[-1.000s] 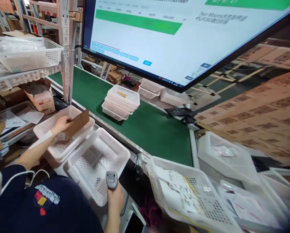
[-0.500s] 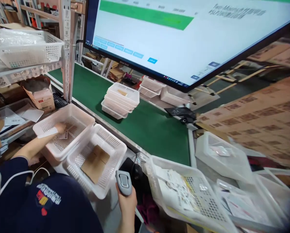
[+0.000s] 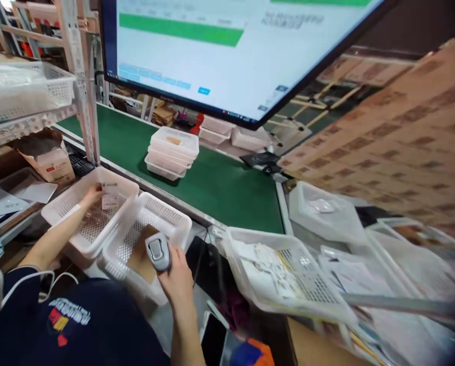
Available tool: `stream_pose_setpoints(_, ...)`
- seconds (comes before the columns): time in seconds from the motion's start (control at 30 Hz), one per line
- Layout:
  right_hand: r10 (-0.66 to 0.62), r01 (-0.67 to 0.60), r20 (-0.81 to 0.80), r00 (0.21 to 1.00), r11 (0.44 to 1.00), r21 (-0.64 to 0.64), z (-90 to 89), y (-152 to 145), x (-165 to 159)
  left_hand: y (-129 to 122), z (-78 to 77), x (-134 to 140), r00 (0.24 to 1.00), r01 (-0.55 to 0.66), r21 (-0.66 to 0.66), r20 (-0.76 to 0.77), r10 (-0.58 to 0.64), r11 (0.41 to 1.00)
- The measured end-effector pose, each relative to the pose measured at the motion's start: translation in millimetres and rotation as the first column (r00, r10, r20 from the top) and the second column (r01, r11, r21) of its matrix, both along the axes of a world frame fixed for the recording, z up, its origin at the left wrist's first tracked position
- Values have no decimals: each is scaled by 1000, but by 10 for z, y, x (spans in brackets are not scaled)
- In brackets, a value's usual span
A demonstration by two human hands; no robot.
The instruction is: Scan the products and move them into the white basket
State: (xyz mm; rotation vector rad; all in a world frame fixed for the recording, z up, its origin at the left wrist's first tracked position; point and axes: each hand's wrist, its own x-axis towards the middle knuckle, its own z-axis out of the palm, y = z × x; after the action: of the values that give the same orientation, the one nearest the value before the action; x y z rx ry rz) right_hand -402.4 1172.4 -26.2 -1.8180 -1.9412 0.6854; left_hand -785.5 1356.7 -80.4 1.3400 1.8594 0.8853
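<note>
My left hand [image 3: 93, 195] is inside the left white basket [image 3: 130, 185], pinching a small packet with a white printed label [image 3: 110, 196]. The label faces up toward me; what the packet contains is too blurred to make out. My right hand [image 3: 178, 272] is wrapped round a grey handheld barcode scanner [image 3: 158, 252]. The scanner is above the second white basket [image 3: 181, 218], partly hiding a flat piece of brown cardboard [image 3: 141, 251] inside it.
Behind the baskets runs a green conveyor belt [image 3: 227, 195] carrying a stack of white baskets [image 3: 172, 152]. A large monitor [image 3: 174, 56] hangs above it. To the right stands a basket of papers and packets [image 3: 265, 269]. An opened carton [image 3: 54, 165] sits at left.
My left hand has raised the labelled packet from the basket's bottom. My right hand has brought the scanner left and up over the second basket. The view has shifted right.
</note>
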Motion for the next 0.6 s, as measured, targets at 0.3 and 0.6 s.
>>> stream_pose_setpoints(0.3,109,-101,131,985,993,-63,380,110,-374,-349,247,1054,879,265,226,343,-332,937)
stream_pose_setpoints(0.6,50,-30,79,996,972,-235,-262,-220,73,-284,-8,552,910,367,104,-247,-334,924)
